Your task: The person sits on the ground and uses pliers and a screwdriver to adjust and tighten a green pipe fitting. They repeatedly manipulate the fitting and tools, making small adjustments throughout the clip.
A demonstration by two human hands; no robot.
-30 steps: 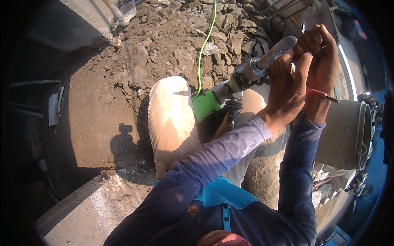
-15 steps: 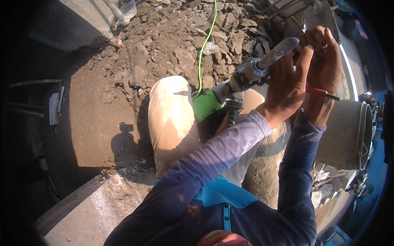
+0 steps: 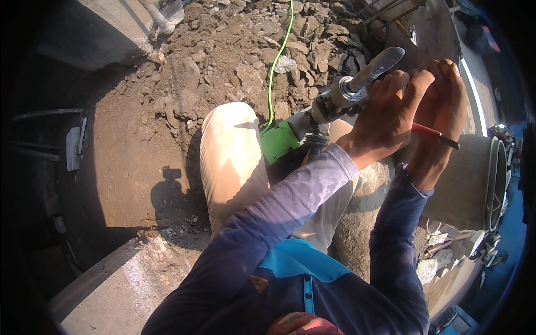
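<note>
My left hand (image 3: 382, 120) and my right hand (image 3: 444, 106) are raised close together at the right, fingers curled toward each other. Whatever lies between the fingers, if anything, is hidden. Across my right wrist runs a red strip (image 3: 426, 131) with a dark end, seemingly a wristband. Just left of the hands, a green and grey demolition hammer (image 3: 282, 142) rests over my lap. Its grey bit (image 3: 377, 68) points up to the right, with the rounded end near my left fingers but apart from them. Neither hand visibly grips the machine.
A bright green cord (image 3: 273, 78) runs from the hammer over broken earth and stones (image 3: 240, 67). At the right lies a grey bucket (image 3: 460, 184) on its side. Concrete blocks stand at the upper left (image 3: 111, 28) and lower left (image 3: 128, 290).
Both hands have come down slightly toward me, and the right hand's fingers have curled further. The hammer has barely moved.
</note>
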